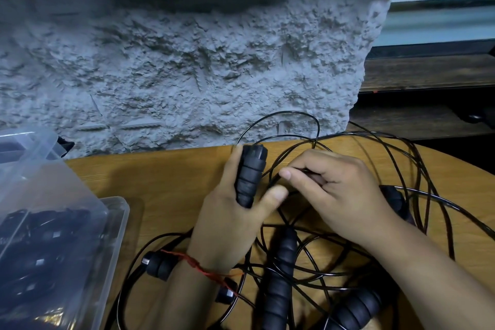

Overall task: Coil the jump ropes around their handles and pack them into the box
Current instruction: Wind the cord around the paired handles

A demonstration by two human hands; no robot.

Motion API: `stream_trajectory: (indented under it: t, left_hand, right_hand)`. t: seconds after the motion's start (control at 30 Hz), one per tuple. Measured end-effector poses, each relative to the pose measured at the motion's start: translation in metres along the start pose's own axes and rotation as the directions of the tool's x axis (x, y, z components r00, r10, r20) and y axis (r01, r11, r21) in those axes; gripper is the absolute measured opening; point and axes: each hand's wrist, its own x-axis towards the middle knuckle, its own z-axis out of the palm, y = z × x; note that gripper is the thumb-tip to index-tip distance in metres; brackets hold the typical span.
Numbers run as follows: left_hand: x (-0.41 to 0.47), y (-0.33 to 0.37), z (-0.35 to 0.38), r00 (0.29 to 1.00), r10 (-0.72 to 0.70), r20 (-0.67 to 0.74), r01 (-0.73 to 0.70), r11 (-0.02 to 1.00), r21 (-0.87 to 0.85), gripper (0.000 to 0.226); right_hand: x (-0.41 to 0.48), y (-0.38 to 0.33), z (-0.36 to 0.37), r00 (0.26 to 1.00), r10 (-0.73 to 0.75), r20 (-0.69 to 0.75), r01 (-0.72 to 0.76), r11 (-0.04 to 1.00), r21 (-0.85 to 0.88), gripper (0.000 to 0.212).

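My left hand (pixel 230 211) grips a black ribbed jump-rope handle (pixel 250 177) upright above the wooden table (pixel 166 182). Just to its right, my right hand (pixel 337 193) pinches the thin black rope (pixel 300 169) between thumb and forefinger. The rope loops out from the handle's top toward the wall. Other black handles lie below my hands: one (pixel 281 276) in the middle, one (pixel 356 311) at lower right, one (pixel 159 265) under my left wrist, and another (pixel 396 201) behind my right hand. A clear plastic box (pixel 117 225) at the left holds several dark coiled ropes.
Tangled black rope (pixel 417 195) spreads over the right and lower table. The box's clear lid (pixel 34 150) stands open at far left. A rough grey stone wall (pixel 187 61) rises right behind the table's far edge. Dark wooden shelving (pixel 428 75) is at the right.
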Motion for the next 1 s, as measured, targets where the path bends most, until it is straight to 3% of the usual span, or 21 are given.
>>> stream_trajectory:
  t: [0.1,0.27,0.37,0.47,0.53,0.63,0.87,1.0]
  left_hand:
    - [-0.001,0.000,0.004,0.998,0.009,0.061,-0.015,0.995,0.103,0.105]
    - [-0.006,-0.005,0.004,0.984,0.096,0.150,-0.128,0.966,0.224,0.057]
    - [-0.007,-0.004,0.006,0.979,0.167,0.117,-0.196,0.927,0.320,0.046]
    - [-0.007,-0.004,0.008,0.969,0.207,0.134,-0.242,0.907,0.344,0.037]
    - [-0.008,-0.004,0.006,0.958,0.228,0.171,-0.274,0.905,0.324,0.044]
    - [-0.009,-0.003,0.003,0.933,0.290,0.213,-0.343,0.899,0.274,0.053]
    - [-0.013,-0.005,0.003,0.855,0.447,0.263,-0.450,0.891,-0.054,0.036]
    - [-0.013,-0.006,0.002,0.843,0.485,0.231,-0.472,0.874,-0.113,0.045]
  right_hand:
    - [0.000,-0.012,0.003,0.996,-0.062,0.064,0.059,0.998,0.038,0.021]
    - [-0.002,-0.030,0.008,0.960,-0.210,0.184,0.214,0.977,-0.003,0.019]
    - [0.001,-0.020,0.001,0.983,-0.142,0.119,0.139,0.990,0.039,0.017]
    - [0.004,-0.007,-0.012,0.995,-0.057,0.085,0.058,0.998,-0.010,0.034]
    - [0.005,0.003,-0.021,0.995,0.027,0.094,-0.029,0.999,0.027,0.038]
    - [0.005,0.018,-0.031,0.977,0.114,0.180,-0.154,0.961,0.228,0.032]
    - [0.005,0.027,-0.047,0.914,0.113,0.391,-0.299,0.838,0.456,0.010]
    - [0.004,0.026,-0.027,0.925,0.240,0.295,-0.364,0.786,0.501,0.011]
